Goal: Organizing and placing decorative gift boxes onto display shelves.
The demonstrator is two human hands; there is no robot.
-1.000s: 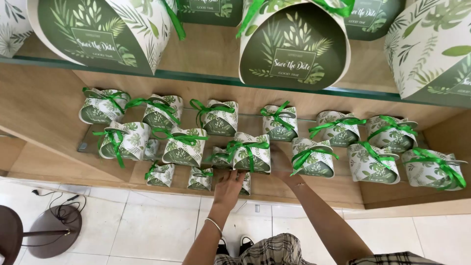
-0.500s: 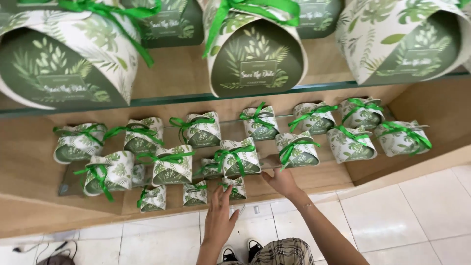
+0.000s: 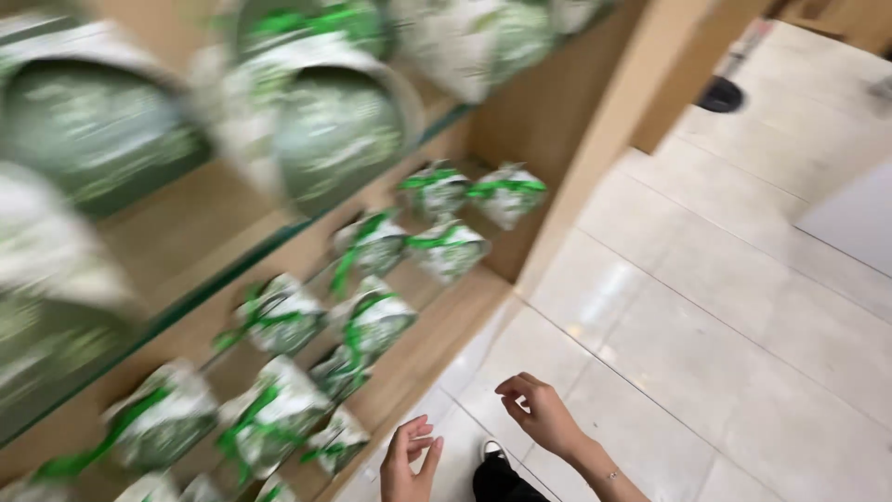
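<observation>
The fingers of the right hand are loosely curled and apart, holding nothing; those of the left hand are spread and slightly bent, also empty. Both hands hang in the air over the pale tiled floor, just off the front edge of the wooden shelf. Nearest the left hand is a small green-and-white gift box with a green ribbon, lying on the shelf among rows of the same boxes. Larger boxes of the same pattern sit blurred on the shelf above. A dark shoe shows between the hands.
</observation>
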